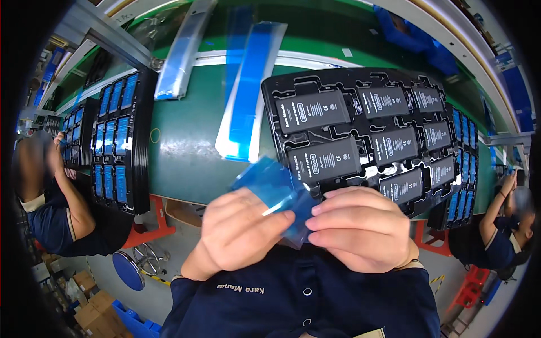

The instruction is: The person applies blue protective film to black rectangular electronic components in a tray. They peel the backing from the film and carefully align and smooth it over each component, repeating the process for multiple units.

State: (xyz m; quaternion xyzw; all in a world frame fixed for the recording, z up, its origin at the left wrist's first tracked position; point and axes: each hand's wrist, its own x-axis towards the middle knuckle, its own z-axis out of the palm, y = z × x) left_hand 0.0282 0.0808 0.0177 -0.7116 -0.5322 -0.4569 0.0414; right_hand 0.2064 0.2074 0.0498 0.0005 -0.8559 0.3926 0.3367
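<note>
Looking first to the black tray (276, 147) by the green surface (186, 152), counting eight flat grey batteries (394, 146) in view, each bedded in a moulded compartment, and over at left, a stack of black trays (141, 152) with blue-faced pieces (122, 135) in the top one. Now to the blue film (269, 179), up between both hands near the tray's left end, slanting lengthwise from upper left to lower right. Pinched on both sides, left hand (239, 231) curled with thumb pointing right, right hand (360, 231) narrowed, fingertips pointing left.
</note>
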